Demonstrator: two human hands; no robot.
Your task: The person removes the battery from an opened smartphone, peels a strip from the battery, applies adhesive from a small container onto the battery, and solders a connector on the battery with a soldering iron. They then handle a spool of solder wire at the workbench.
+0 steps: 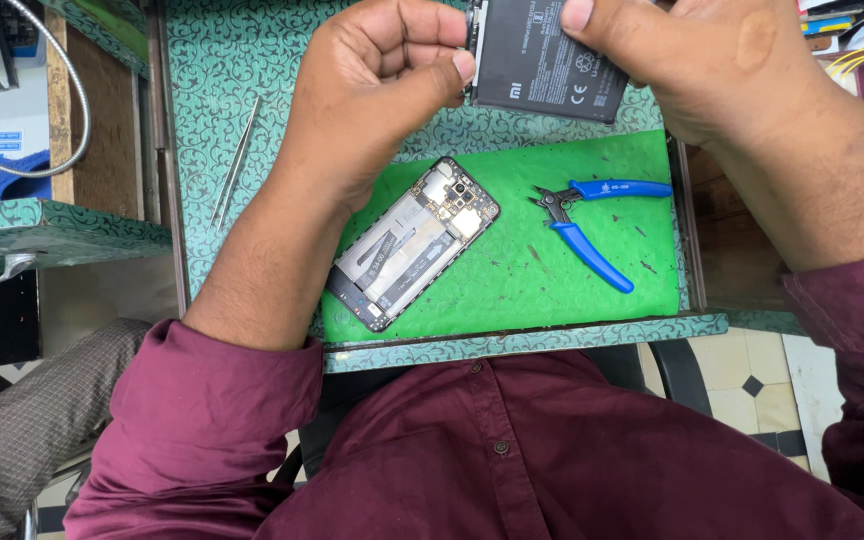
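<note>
A flat black battery [542, 55] is being held above the far edge of the work surface by 2 hands. It is being gripped along its right side by the right hand [682, 60], the thumb pressed flat on its upper face. The left hand [382, 85] is curled closed, and the battery's left edge is being pinched between its thumb and fingertips; a small strip at that edge is partly hidden by the fingers.

Below the hands, an opened phone [414, 243] is lying on a green mat [552, 270], tilted diagonally, with its back removed and its inner frame and circuit board exposed. The empty middle bay of the phone is being left uncovered. Just to the right of it on the mat, blue-handled cutters [592, 220] are resting with their handles spread, well apart from the phone. On the patterned teal desktop [222, 70], left of the left forearm, metal tweezers [235, 163] are lying at a slant. A maroon shirt [492, 450] is being worn by the person.
</note>
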